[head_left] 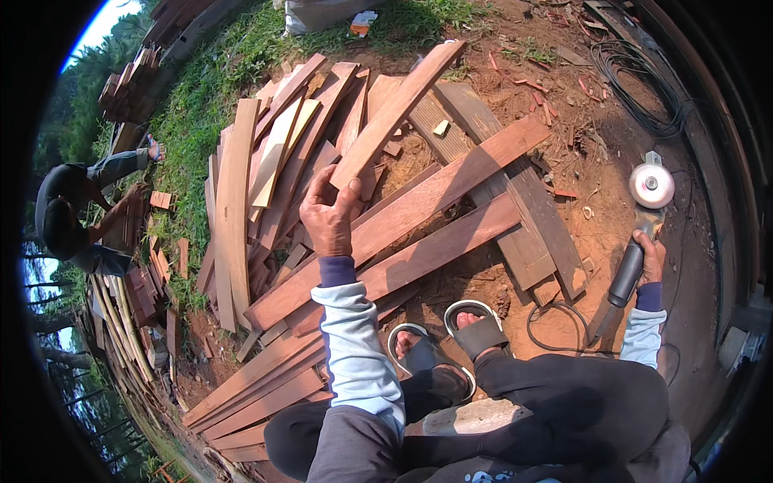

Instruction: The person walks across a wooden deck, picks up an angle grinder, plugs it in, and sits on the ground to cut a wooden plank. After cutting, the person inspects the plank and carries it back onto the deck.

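My left hand (pixel 328 211) is closed on the lower end of a narrow light-brown plank (pixel 403 105), which slants up and to the right over a loose pile of reddish and pale boards (pixel 237 201). At the right, my right hand (pixel 650 256) grips the dark handle of an angle grinder (pixel 626 275), whose pale round disc (pixel 651 183) points upward. Long reddish planks (pixel 435 189) lie across darker boards (pixel 538 233) on the soil in front of me. A cable runs from the grinder along the ground.
Another person (pixel 68 209) bends over small wood pieces at the left. Bamboo poles (pixel 121 322) and stacked wood (pixel 129 84) lie beyond. A coiled cable (pixel 640 84) is at the top right, a white sack (pixel 322 14) at the top. My sandalled feet are below the planks.
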Action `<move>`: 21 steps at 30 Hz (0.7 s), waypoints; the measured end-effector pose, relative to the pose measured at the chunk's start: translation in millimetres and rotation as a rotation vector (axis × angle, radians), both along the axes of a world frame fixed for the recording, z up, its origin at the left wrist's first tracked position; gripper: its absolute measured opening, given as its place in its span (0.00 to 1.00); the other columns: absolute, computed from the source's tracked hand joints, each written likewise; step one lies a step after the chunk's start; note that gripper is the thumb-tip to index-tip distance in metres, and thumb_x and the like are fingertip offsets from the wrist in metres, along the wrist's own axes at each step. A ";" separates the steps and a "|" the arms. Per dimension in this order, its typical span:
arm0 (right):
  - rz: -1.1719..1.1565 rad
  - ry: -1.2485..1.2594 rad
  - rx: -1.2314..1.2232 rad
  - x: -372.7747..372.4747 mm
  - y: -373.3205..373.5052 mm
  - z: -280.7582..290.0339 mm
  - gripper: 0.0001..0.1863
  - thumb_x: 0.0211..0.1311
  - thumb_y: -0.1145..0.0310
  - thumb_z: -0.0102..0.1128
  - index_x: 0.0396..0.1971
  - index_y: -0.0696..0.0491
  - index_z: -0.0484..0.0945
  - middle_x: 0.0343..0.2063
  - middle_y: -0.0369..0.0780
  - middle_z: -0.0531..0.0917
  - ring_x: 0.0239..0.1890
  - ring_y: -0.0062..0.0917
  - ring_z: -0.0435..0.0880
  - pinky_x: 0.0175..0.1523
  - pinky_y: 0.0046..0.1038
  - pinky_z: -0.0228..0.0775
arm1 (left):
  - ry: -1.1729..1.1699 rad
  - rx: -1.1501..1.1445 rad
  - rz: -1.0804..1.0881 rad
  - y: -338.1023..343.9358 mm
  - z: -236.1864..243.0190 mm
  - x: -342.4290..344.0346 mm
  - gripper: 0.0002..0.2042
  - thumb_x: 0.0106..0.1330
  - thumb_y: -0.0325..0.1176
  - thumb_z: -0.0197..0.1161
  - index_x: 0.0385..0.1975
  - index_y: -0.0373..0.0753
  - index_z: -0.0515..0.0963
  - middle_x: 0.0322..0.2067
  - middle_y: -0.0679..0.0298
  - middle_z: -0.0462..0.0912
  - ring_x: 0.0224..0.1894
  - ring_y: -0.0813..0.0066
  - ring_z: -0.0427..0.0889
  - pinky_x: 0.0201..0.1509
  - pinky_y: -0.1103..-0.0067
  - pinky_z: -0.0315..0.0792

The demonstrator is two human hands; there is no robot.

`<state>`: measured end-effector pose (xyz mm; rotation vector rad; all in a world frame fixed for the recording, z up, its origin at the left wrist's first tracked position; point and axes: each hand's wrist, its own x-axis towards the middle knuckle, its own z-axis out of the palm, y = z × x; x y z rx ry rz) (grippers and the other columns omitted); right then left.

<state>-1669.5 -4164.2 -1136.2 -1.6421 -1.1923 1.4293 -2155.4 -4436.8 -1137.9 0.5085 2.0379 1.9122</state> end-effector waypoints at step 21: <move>0.091 -0.030 -0.020 -21.8 -10.2 -8.8 0.18 0.51 0.63 0.69 0.35 0.59 0.74 0.21 0.37 0.77 0.16 0.19 0.77 0.20 0.21 0.71 | 1.054 -1.029 -0.564 -8.6 -99.4 134.8 0.33 0.56 0.45 0.66 0.61 0.39 0.65 0.46 0.56 0.73 0.51 0.58 0.73 0.51 0.63 0.68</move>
